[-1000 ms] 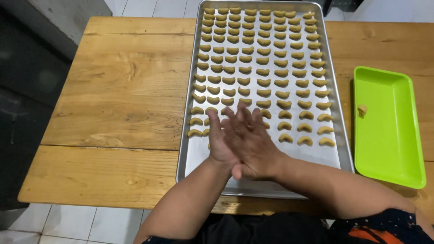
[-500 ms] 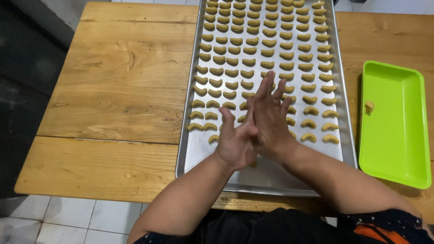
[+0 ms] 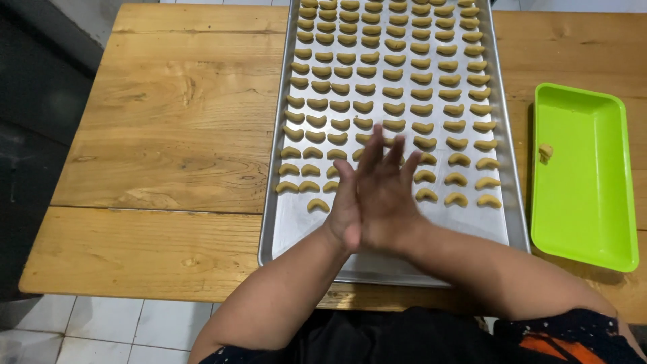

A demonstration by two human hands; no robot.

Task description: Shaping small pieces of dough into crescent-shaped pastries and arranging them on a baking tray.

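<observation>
- Both palms have slid back level since half a second ago: left hand (image 3: 347, 205) and right hand (image 3: 387, 195) pressed flat together, fingers straight; whatever lies between them is hidden.
- They hover over the near end of the baking tray (image 3: 404, 266), above the crescent dough pieces (image 3: 377, 87).
- Risk, as I judge it: dropping low would flatten the near rows; a loose press could let anything held fall.

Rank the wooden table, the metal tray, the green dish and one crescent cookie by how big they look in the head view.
1. Wooden table, though its edges run out of view.
2. Metal tray, its far end cut off.
3. Green dish.
4. Crescent cookie, smallest by far.
</observation>
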